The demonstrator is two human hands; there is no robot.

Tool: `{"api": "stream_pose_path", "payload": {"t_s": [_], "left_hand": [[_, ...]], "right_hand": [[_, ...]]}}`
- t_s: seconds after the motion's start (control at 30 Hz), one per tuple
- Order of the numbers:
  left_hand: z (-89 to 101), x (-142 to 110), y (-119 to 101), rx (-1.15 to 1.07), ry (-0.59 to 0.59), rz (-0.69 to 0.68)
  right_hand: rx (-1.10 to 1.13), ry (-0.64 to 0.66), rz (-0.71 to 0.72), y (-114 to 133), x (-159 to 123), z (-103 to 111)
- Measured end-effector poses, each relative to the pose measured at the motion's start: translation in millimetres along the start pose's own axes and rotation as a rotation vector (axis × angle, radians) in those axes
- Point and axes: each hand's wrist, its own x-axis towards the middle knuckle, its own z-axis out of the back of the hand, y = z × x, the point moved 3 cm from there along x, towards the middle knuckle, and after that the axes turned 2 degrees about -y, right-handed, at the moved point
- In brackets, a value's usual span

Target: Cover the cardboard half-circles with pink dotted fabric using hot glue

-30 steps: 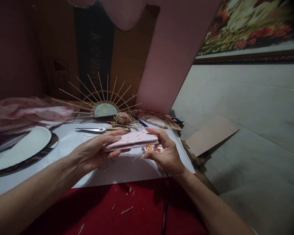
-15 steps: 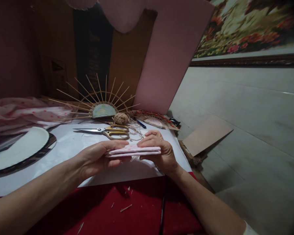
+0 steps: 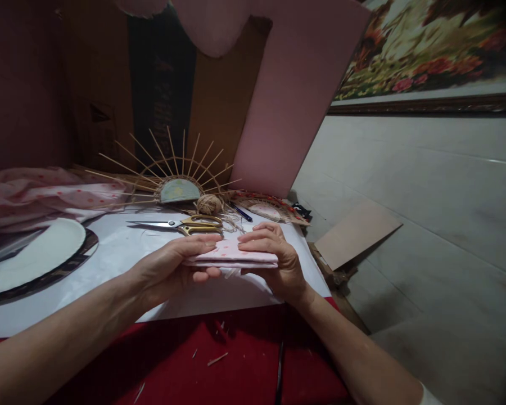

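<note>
Between my two hands is a pink, dotted, cloth-covered piece (image 3: 231,254), flat, with two layers showing along its near edge. My left hand (image 3: 185,261) pinches its left end, thumb on top and fingers underneath. At the right end my right hand (image 3: 276,256) grips it, fingers over the top and the thumb side below. Pale strands hang just under the piece. Close behind my hands lie gold-handled scissors (image 3: 194,225), blades pointing left. A ball of twine (image 3: 209,204) sits behind the scissors, with loose strands beside it.
A half-round frame with radiating sticks (image 3: 179,190) stands at the back. Dotted fabric (image 3: 46,191) is heaped at left, near a white half-round piece (image 3: 46,253). A pen (image 3: 241,212) and a red-edged woven piece (image 3: 265,211) lie back right. Scraps litter the red cloth (image 3: 185,360).
The cloth-covered piece has tilted, so more of its dotted top face shows. Both hands keep their hold, with small shifts of the fingers.
</note>
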Motion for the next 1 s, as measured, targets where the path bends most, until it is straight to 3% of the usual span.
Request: {"api": "stream_pose_path", "payload": {"t_s": [0.2, 0.43, 0.63, 0.83, 1.0], "left_hand": [[6.9, 2.9, -13.1, 0.014, -0.034, -0.132], [8.5, 4.5, -21.6, 0.074, -0.01, -0.365], [4.5, 4.7, -17.0, 0.107, 0.01, -0.42], [11.5, 7.2, -25.7, 0.115, -0.035, -0.401], [40.5, 11.9, -52.3, 0.226, -0.253, -0.496]], "right_hand": [[-0.073, -0.019, -0.113, 0.1, -0.6, 6.8], [0.443, -0.028, -0.516, -1.7, -10.6, -6.7], [0.605, -0.082, -0.633, -3.4, -9.9, -14.6], [0.558, -0.088, -0.699, -7.4, -11.0, -13.9], [0.363, -0.23, -0.678, -5.9, -7.7, -2.4]]}}
